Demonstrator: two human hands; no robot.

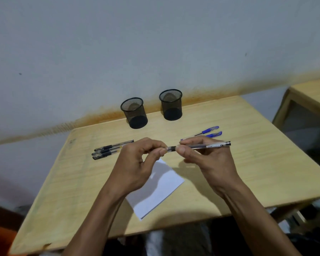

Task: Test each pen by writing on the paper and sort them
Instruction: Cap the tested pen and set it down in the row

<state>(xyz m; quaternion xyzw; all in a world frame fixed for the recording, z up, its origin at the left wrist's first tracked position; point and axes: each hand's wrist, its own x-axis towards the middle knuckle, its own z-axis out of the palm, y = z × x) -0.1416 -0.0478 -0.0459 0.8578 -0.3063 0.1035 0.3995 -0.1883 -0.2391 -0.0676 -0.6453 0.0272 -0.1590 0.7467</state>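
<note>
Pens [111, 149] with dark grips lie in a group on the left of the table [248, 163], near the left hand [137, 163], whose fingertips pinch the cap end of a clear pen [207, 145]. I judge the cap is being pulled off; a sudden release could make it fly away or jerk the pen. Paper [166, 187] lies below both hands. The right hand [209, 159] pinches the barrel near the cap, and the rest of the barrel sticks out to the right, in front of two blue pens [211, 132]
</note>
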